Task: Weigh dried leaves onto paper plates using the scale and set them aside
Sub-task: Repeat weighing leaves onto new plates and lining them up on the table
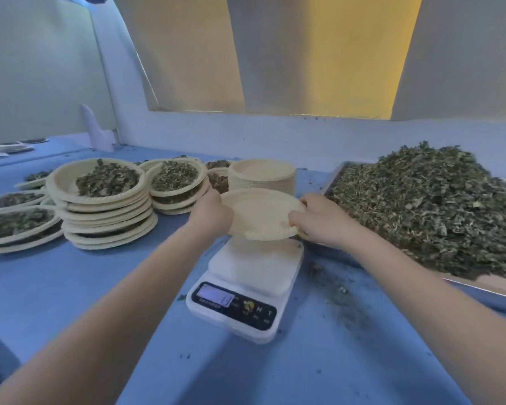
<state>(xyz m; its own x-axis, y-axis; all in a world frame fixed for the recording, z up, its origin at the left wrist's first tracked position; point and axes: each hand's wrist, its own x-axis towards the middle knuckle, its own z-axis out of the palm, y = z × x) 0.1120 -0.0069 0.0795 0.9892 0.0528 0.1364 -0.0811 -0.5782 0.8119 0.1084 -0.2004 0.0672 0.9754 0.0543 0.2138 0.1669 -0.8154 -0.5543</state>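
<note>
Holding an empty paper plate (263, 213) just above the scale (246, 285), head view: left hand (211, 213) gripping the rim at 9 o'clock, right hand (319, 219) pinching it at 3 o'clock. Judged light, thin, easily bent; best taken at opposite rims. Dried leaves (427, 206) heaped on a tray (479, 290) at 3 o'clock, filled plates (100, 182) at 9 o'clock on the desk (70, 287).

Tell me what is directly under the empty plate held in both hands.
Under the empty plate sits the white scale, its platform bare where visible. The plate hides the platform's far edge. The left hand and right hand grip the rim.
</note>
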